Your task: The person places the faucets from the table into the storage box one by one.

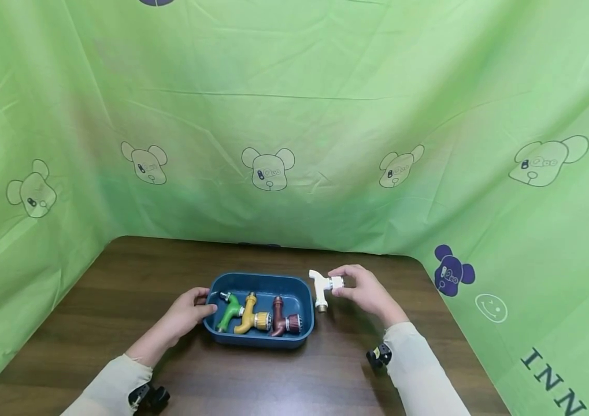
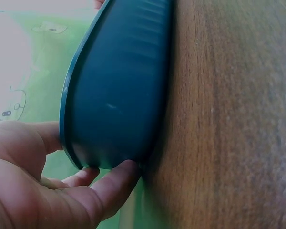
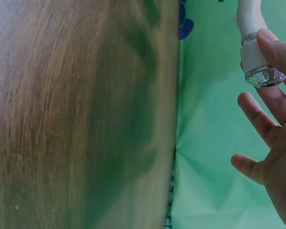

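Observation:
A blue plastic basin [image 1: 260, 341] stands on the table with three faucets in it: a green faucet [image 1: 230, 312], a yellow faucet [image 1: 247, 318] and a dark red faucet [image 1: 278, 318]. At the basin's left end my left hand [image 1: 190, 312] grips the rim, thumb over the edge; the left wrist view shows its fingers [image 2: 117, 183] against the outer wall. Just beyond the right end, my right hand [image 1: 362, 289] pinches a white faucet [image 1: 319, 287] by its ribbed knob, spout upward. In the right wrist view the other fingers [image 3: 257, 117] spread away from the knob [image 3: 255, 57].
The brown wooden table [image 1: 252, 387] reaches back to a green cloth [image 1: 273, 219] printed with bear heads, which hangs behind and at both sides. A black wrist camera [image 1: 379, 355] sits at the right sleeve, another wrist camera [image 1: 148, 397] at the left.

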Motion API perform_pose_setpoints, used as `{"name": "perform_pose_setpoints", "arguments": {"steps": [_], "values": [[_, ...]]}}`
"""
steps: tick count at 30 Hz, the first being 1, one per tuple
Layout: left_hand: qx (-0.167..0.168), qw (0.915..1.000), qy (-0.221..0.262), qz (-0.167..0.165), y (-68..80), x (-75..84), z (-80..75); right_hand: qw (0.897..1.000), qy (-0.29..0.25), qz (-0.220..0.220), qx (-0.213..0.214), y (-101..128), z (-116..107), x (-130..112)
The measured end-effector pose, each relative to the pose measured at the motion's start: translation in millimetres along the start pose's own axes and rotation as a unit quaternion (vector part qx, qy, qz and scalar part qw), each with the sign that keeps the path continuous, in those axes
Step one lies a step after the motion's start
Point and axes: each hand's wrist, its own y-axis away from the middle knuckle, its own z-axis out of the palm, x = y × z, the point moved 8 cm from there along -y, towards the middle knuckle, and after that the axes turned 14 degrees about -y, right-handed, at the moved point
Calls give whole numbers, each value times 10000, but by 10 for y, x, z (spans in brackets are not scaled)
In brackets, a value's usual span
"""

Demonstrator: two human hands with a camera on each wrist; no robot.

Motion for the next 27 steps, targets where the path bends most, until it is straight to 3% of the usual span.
{"name": "perform_pose_setpoints", "arguments": {"steps": [8, 27], "values": [[-5, 10000, -15, 38, -11, 5, -1, 9997, 71, -237, 41, -8, 15, -109], [49, 10000, -3, -62, -37, -27, 1, 9996, 12, -267, 116, -10, 117, -313]]}}
